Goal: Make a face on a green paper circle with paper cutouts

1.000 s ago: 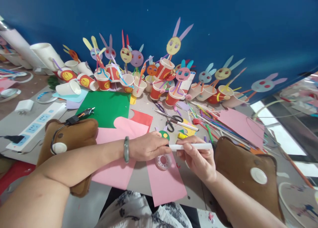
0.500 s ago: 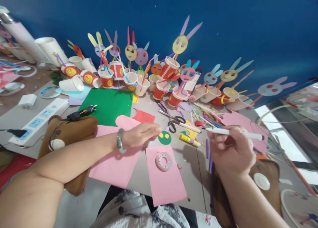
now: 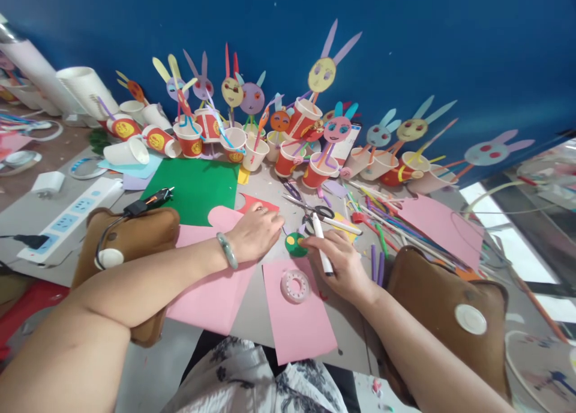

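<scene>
A green paper disc (image 3: 295,247) with yellow spots lies on the table between my hands. My right hand (image 3: 344,260) is closed round a white marker (image 3: 321,244), which stands nearly upright with its black end down. The fingertips of this hand reach the disc's right edge. My left hand (image 3: 257,233), with a jade bangle at the wrist, rests just left of the disc, palm down, its fingers loosely bent and nothing visible in them. Below the disc, a tape roll (image 3: 296,286) sits on a pink paper strip (image 3: 303,335).
Behind the disc lie scissors (image 3: 321,211) and another white marker (image 3: 344,224). Rabbit-faced figures in paper cups (image 3: 320,171) line the blue wall. Green paper (image 3: 191,188) is at left; brown pouches (image 3: 443,317) flank my arms. Several coloured sticks (image 3: 405,227) lie at right.
My right hand has come left and the marker has swung from level to nearly upright, with fingertips at the disc. My left hand has drawn slightly left and its fingers have bent.
</scene>
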`<move>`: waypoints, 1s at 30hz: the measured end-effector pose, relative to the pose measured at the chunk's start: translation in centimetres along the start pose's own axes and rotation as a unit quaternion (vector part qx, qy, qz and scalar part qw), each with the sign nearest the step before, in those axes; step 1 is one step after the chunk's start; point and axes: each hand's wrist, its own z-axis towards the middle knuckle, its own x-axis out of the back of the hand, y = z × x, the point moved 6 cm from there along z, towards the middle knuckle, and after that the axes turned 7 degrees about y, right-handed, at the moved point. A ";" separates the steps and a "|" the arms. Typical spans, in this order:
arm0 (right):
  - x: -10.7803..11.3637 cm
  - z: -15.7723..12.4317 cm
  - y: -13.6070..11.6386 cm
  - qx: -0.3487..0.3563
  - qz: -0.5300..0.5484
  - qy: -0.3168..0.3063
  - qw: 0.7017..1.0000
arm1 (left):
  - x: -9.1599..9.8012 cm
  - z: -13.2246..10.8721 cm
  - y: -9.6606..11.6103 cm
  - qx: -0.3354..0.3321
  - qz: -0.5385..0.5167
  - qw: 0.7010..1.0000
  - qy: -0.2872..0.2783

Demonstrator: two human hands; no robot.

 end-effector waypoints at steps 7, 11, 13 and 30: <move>-0.9 -0.1 0.1 0.056 -0.085 -0.052 0.993 | -0.3 -0.4 -0.1 0.014 0.020 0.999 -0.026; -0.9 -0.2 0.2 0.066 -0.099 -0.056 0.991 | 0.3 -1.0 2.0 -0.054 0.023 0.998 0.005; -0.9 -0.2 0.2 0.067 -0.095 -0.061 0.991 | 0.1 -1.7 3.6 -0.118 0.016 0.993 -0.005; -0.8 -0.6 0.7 0.009 -0.042 -0.078 0.996 | -2.1 -4.1 4.3 -0.083 0.000 0.995 -0.048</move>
